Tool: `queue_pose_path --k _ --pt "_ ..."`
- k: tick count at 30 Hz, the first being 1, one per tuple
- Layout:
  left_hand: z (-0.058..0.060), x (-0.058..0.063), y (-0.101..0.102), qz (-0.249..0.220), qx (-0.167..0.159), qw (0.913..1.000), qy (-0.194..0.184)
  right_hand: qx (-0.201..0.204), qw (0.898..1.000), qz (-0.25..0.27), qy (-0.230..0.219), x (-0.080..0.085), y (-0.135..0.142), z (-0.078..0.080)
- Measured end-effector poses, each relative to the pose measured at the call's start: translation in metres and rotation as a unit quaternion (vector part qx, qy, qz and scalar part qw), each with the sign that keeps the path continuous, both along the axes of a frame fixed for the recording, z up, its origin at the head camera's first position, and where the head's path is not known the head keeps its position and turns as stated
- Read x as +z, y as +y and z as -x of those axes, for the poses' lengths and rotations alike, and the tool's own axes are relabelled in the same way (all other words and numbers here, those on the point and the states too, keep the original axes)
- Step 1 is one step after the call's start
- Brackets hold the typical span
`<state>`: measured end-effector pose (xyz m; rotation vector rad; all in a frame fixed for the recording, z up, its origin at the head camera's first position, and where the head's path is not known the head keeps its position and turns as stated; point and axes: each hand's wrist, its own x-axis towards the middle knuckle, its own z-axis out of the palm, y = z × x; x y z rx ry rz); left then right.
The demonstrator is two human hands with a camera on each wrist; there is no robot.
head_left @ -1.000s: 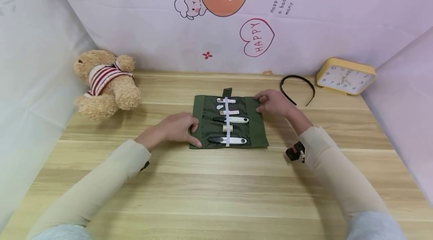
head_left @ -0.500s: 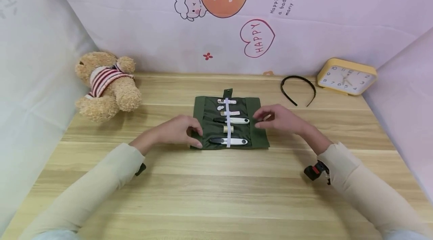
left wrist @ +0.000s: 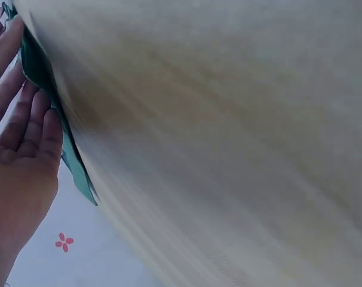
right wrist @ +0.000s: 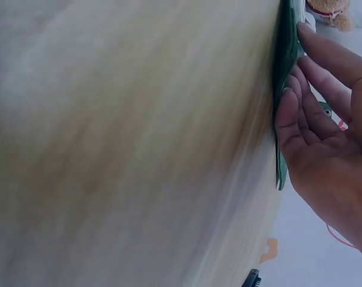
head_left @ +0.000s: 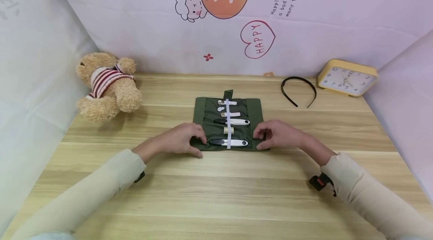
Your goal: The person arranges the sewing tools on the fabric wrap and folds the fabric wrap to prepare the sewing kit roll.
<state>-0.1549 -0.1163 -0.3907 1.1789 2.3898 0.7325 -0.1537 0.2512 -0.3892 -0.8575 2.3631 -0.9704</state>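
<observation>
A green fabric roll-up case [head_left: 199,109] lies unfolded in the head view, its snap tab [head_left: 228,93] pointing to the back wall. A white elastic band [head_left: 228,119] runs down it over a thread spool [head_left: 228,131], two white-handled tools with black ends, and small white pieces. At the case's near left corner is my left hand [head_left: 179,139], fingers loosely bent and thumb apart from them. My right hand [head_left: 280,134] touches the near right part with its fingertips. Both wrist views show the case edge [left wrist: 40,75] beside the fingers; neither hand clearly grips it.
A teddy bear [head_left: 116,89] in a striped shirt lies at the back left. Toward the back right are a black headband [head_left: 297,78] and a yellow clock [head_left: 348,77]. White printed cloth [head_left: 145,37] closes off the back and sides of the wooden table [head_left: 216,195].
My right hand has come from the case's far right edge down to its near right corner. The left hand has shifted slightly nearer me. The case stays flat.
</observation>
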Motion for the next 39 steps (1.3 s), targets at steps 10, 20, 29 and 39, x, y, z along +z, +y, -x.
queue_pose_path --k 10,20,29,39 --pt "-0.005 0.003 -0.002 -0.01 0.001 0.9995 0.03 0.068 0.993 -0.074 0.063 0.006 -0.009 -0.01" --pt "-0.005 0.004 -0.003 -0.032 0.021 0.9992 0.014 0.103 0.989 -0.067 0.087 0.011 -0.012 -0.01" --pt "-0.007 0.007 -0.009 -0.075 0.039 0.9942 -0.066 0.109 0.992 -0.022 0.053 0.024 -0.009 -0.012" --pt "0.003 0.02 -0.011 -0.112 0.074 0.9855 -0.104 0.085 0.996 0.008 0.024 0.04 -0.006 0.0"
